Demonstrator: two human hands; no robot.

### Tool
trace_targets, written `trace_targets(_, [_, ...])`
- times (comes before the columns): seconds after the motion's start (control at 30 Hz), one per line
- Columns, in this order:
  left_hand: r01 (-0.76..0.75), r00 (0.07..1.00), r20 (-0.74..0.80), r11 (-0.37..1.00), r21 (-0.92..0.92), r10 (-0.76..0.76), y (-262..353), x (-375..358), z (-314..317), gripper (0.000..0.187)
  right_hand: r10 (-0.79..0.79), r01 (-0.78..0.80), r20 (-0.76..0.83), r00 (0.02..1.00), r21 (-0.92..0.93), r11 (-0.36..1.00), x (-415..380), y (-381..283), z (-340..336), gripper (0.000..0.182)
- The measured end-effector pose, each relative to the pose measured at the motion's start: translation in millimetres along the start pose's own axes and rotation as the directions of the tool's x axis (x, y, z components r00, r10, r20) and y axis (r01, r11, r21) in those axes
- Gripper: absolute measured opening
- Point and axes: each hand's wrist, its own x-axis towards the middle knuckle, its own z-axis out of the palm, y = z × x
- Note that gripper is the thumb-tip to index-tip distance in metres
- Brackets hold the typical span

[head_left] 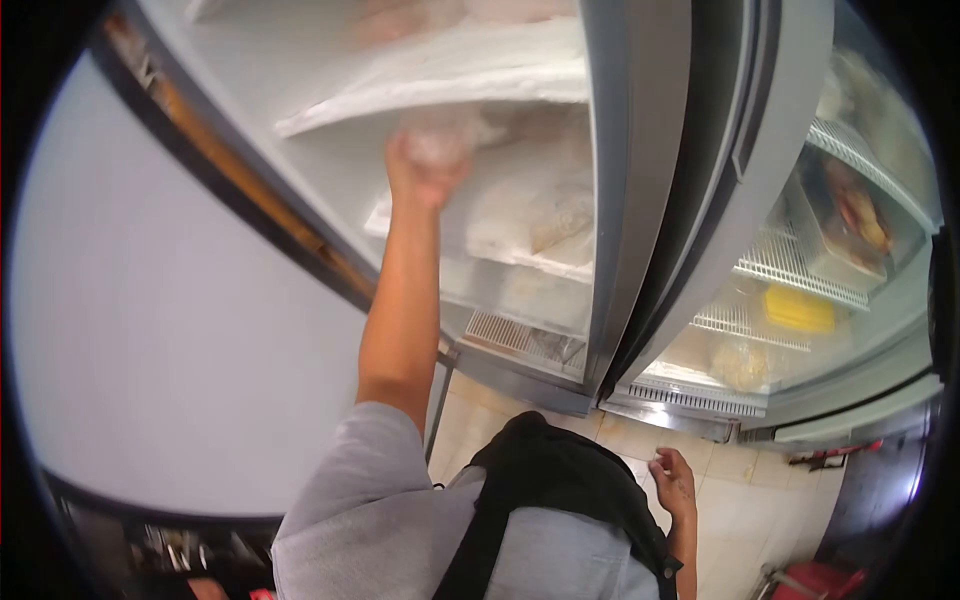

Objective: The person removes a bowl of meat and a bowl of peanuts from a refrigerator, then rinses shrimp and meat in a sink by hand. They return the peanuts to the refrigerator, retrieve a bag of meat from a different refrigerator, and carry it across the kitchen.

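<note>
My left hand (pixel 428 185) reaches into an open freezer compartment, between two frost-covered shelves. Its fingers are closed around a whitish, see-through plastic bag (pixel 440 145), blurred by motion; what is inside cannot be made out. Thick white frost coats the upper shelf (pixel 450 85) just above the hand. Below it lies a frosted lower shelf (pixel 500 225) with a wrapped, pale brown packet (pixel 562 225) on its right side. My right hand (pixel 674 482) hangs low at my right side over the tiled floor, fingers loosely bent and apart, with nothing in them.
The freezer's open door (pixel 180 300) fills the left side. To the right stands a glass-fronted fridge with wire racks (pixel 800 265), a clear tub (pixel 835 230) and a yellow block (pixel 800 310). A grey frame (pixel 645 150) separates the two. Something red (pixel 815 580) sits at lower right.
</note>
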Motion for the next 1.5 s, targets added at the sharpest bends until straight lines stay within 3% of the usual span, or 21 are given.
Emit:
trace_targets(0.07, [-0.123,0.992,0.007,0.990,0.062,0.123,-7,-64,-7,0.052,-0.152,0.125,0.204,0.967,0.139,0.982,7,-73,-17,0.035])
trace_targets(0.13, [-0.243,0.970,0.015,0.962,0.122,0.243,-17,-128,-12,0.054,-0.352,0.258,0.369,0.860,0.281,0.924,15,-115,-23,0.038])
trace_targets(0.27, [-0.337,0.924,-0.138,0.930,0.148,0.357,-41,-229,-24,0.060,-0.611,0.314,0.454,0.648,0.572,0.758,43,-187,7,0.066])
trace_targets(0.4, [-0.386,0.871,-0.197,0.876,0.289,0.449,-64,-313,-37,0.065,-0.663,0.001,0.517,0.542,0.788,0.615,43,-266,79,0.089])
trace_targets(0.43, [-0.398,0.857,-0.223,0.871,0.288,0.465,-69,-331,-37,0.065,-0.660,-0.009,0.542,0.520,0.776,0.631,36,-280,95,0.089])
trace_targets(0.5, [-0.436,0.824,-0.185,0.807,0.398,0.536,-75,-360,-35,0.077,-0.698,-0.241,0.519,0.493,0.853,0.464,23,-301,120,0.087])
trace_targets(0.6, [-0.417,0.797,-0.165,0.727,0.546,0.581,-68,-395,-35,0.088,-0.698,-0.310,0.559,0.448,0.829,0.465,14,-299,150,0.083])
trace_targets(0.67, [-0.277,0.868,-0.037,0.546,0.791,0.494,-48,-419,-32,0.082,-0.689,-0.413,0.608,0.396,0.787,0.458,8,-301,163,0.082])
trace_targets(0.7, [-0.282,0.859,-0.044,0.543,0.791,0.511,-35,-432,-35,0.082,-0.675,-0.506,0.639,0.367,0.747,0.432,5,-303,168,0.081])
trace_targets(0.77, [-0.229,0.822,0.010,0.313,0.922,0.569,5,-460,-49,0.064,-0.652,-0.534,0.650,0.390,0.737,0.415,2,-305,184,0.082])
trace_targets(0.83, [-0.266,0.484,-0.103,0.258,0.929,0.869,38,-491,-67,0.051,-0.631,-0.555,0.642,0.435,0.743,0.374,-1,-309,196,0.082])
trace_targets(0.9, [-0.242,-0.031,-0.153,0.141,0.960,0.988,82,-524,-96,0.022,-0.635,-0.573,0.613,0.470,0.759,0.309,-4,-311,202,0.083])
trace_targets(0.97, [-0.236,-0.326,-0.165,0.089,0.968,0.931,126,-564,-122,0.022,-0.644,-0.578,0.602,0.472,0.763,0.290,-4,-311,206,0.083])
trace_targets(1.0, [-0.185,-0.348,-0.218,0.161,0.970,0.912,145,-581,-134,0.030,-0.650,-0.595,0.600,0.467,0.756,0.271,-4,-310,207,0.084])
trace_targets(1.07, [-0.215,-0.134,-0.419,0.387,0.897,0.898,180,-606,-172,0.043,-0.622,-0.593,0.611,0.489,0.756,0.277,-6,-300,206,0.084])
trace_targets(1.13, [-0.183,-0.116,-0.479,0.456,0.871,0.870,199,-598,-190,0.035,-0.609,-0.594,0.625,0.488,0.749,0.294,2,-282,205,0.085])
trace_targets(1.2, [-0.224,0.071,-0.661,0.658,0.719,0.747,231,-625,-259,0.031,-0.560,-0.570,0.635,0.533,0.758,0.317,5,-254,197,0.085])
trace_targets(1.33, [-0.321,0.236,-0.499,0.551,0.770,0.834,238,-645,-281,0.028,-0.430,-0.638,0.718,0.548,0.691,0.340,8,-191,176,0.083])
trace_targets(1.4, [-0.382,0.341,-0.384,0.500,0.777,0.858,224,-647,-255,0.023,-0.307,-0.643,0.733,0.607,0.680,0.352,3,-172,159,0.080])
trace_targets(1.47, [-0.426,0.478,-0.243,0.465,0.776,0.844,208,-651,-235,0.027,-0.323,-0.650,0.724,0.610,0.690,0.319,9,-152,143,0.079])
trace_targets(1.5, [-0.419,0.479,-0.243,0.463,0.781,0.843,198,-652,-225,0.027,-0.338,-0.661,0.718,0.609,0.695,0.285,12,-143,134,0.077])
